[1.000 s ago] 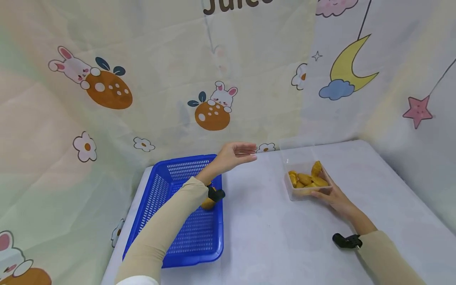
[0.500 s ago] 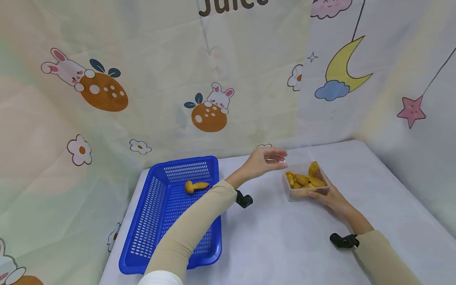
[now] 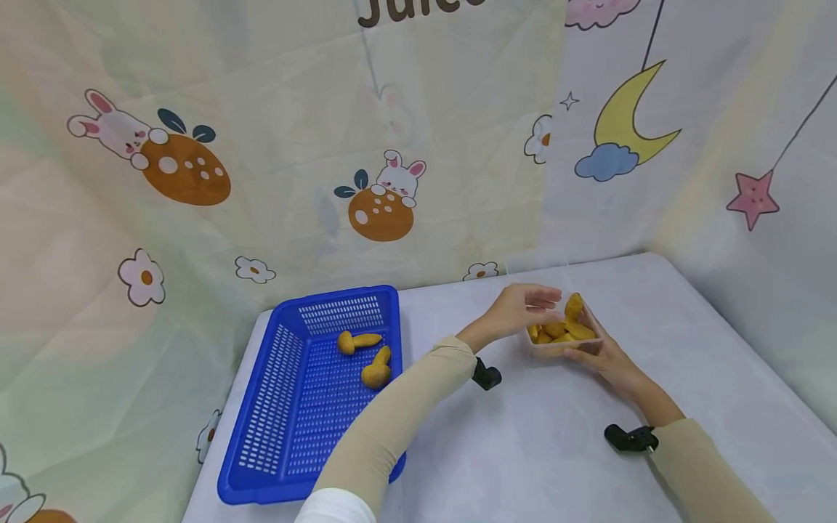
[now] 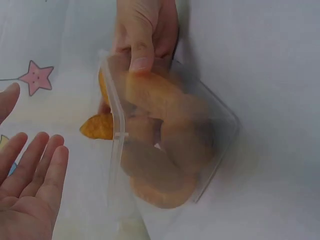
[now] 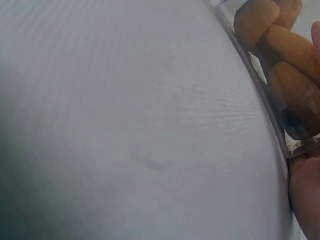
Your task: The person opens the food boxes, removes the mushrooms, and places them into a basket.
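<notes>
Head view: the left hand (image 3: 523,309) hovers over the near-left rim of a clear plastic box (image 3: 564,347), fingers extended and relaxed, holding nothing. In the left wrist view the same hand (image 4: 27,192) shows an empty upturned palm just beside the box (image 4: 165,145), not touching it. The right hand (image 3: 598,354) grips the box from its near-right side; the wrist view from the left shows its thumb (image 4: 141,47) curled over the rim, pinching the wall. The box rests on the white table (image 3: 536,443), right of centre, and holds a pile of yellow-brown mushroom-shaped pieces (image 3: 566,325), one of which stands up above the rim. The right wrist view shows the box wall (image 5: 260,85) with the pieces (image 5: 290,75) pressed against it and the table cloth (image 5: 130,130) beneath; the hand itself appears only at the frame edge. A blue perforated basket (image 3: 281,428) sits on the left part of the table, well apart from the box. It contains two mushroom pieces (image 3: 366,356) lying near its far-right corner, close to each other; whether they touch cannot be told
</notes>
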### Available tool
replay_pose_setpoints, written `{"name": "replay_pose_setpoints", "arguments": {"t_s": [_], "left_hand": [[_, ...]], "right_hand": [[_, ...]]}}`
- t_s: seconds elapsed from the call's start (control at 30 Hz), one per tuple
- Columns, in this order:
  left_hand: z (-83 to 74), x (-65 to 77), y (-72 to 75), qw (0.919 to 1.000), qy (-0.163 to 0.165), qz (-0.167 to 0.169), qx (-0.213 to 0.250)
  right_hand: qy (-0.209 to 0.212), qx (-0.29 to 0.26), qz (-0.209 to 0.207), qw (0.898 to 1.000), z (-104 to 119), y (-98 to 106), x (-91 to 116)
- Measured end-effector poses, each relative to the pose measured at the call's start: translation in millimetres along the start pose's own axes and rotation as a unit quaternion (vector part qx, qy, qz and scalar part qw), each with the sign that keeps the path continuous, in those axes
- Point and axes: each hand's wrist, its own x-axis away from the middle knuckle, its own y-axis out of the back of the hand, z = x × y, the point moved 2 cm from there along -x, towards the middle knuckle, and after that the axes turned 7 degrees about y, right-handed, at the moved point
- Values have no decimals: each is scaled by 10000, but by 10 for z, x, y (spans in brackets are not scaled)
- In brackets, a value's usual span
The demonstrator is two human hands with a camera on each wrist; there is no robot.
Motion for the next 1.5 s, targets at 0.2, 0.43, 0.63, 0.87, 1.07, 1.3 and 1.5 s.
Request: {"name": "replay_pose_setpoints", "arguments": {"t_s": [0.2, 0.43, 0.63, 0.87, 1.07, 1.3, 1.5], "left_hand": [[4, -145, -189, 9991, 56, 202, -378], [43, -284, -325, 9951, 311, 355, -871], [182, -326, -395, 9939, 561, 363, -873], [209, -355, -431, 9928, 580, 549, -895], [198, -392, -481, 9809, 480, 694, -1755], [136, -361, -480, 9685, 393, 848, -2307], [143, -356, -445, 9738, 521, 746, -2084]], "right_hand": [[132, -55, 63, 9999, 0, -6, -2], [265, -76, 129, 9995, -37, -4, -12], [292, -78, 98, 9995, -30, -16, 0], [129, 12, 90, 9999, 0, -26, 5], [1, 170, 36, 9998, -4, -15, 31], [75, -20, 95, 9999, -4, -7, 33], [54, 80, 109, 9999, -26, -5, 18]]}}
